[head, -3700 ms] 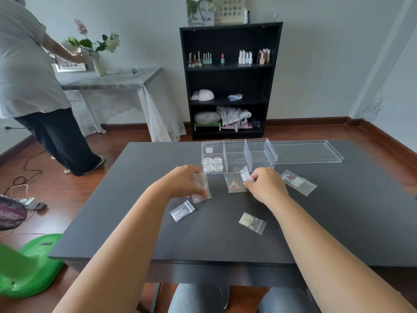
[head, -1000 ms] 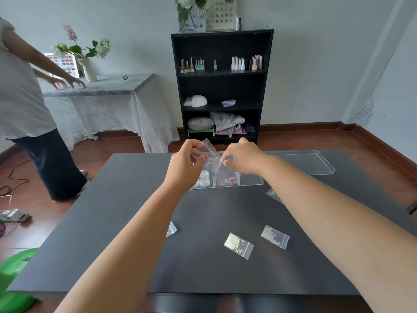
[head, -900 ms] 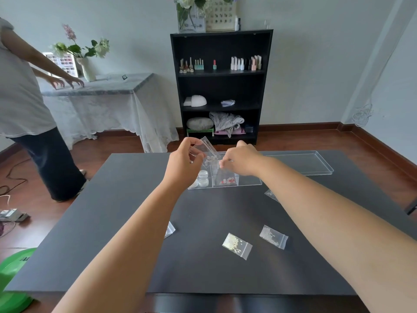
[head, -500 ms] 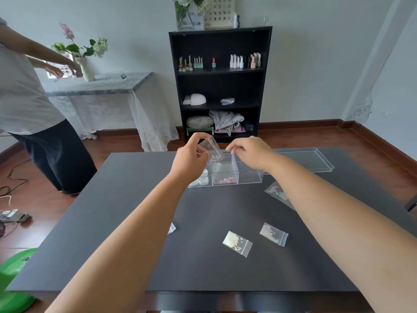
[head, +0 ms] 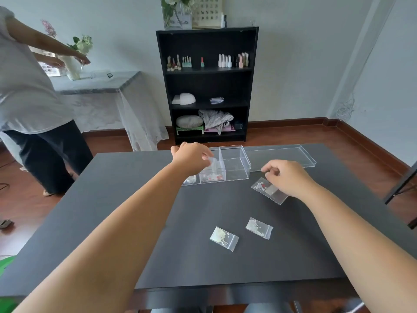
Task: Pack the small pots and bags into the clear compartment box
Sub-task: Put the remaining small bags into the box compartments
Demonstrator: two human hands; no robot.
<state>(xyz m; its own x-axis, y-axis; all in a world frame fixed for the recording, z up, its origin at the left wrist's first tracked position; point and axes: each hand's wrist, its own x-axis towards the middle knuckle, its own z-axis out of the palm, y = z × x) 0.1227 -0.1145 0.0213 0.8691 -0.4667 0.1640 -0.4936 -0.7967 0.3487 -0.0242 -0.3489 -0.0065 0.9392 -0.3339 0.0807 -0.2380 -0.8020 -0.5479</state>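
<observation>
- Clear plastic is pinched in the fingers of my left hand (head: 191, 158): a small bag (head: 211, 161) held over the middle compartment of the compartment box (head: 234, 164).
- My right hand (head: 284, 177) hangs above a larger bag (head: 268, 190) lying flat on the tabletop (head: 126, 199); its fingers are curled, but whether they grip the bag I cannot tell.
- Two more bags (head: 224, 238) (head: 259, 228) lie near each other, closer to me.
- Small pots (head: 191, 179) sit in the box's left compartment, and its clear lid (head: 279, 157) lies just right of the box.
- Beyond stand a black bookshelf (head: 207, 84) with bottles, a draped side table (head: 97, 84), and another person (head: 29, 98) on the wooden floor (head: 293, 134).
</observation>
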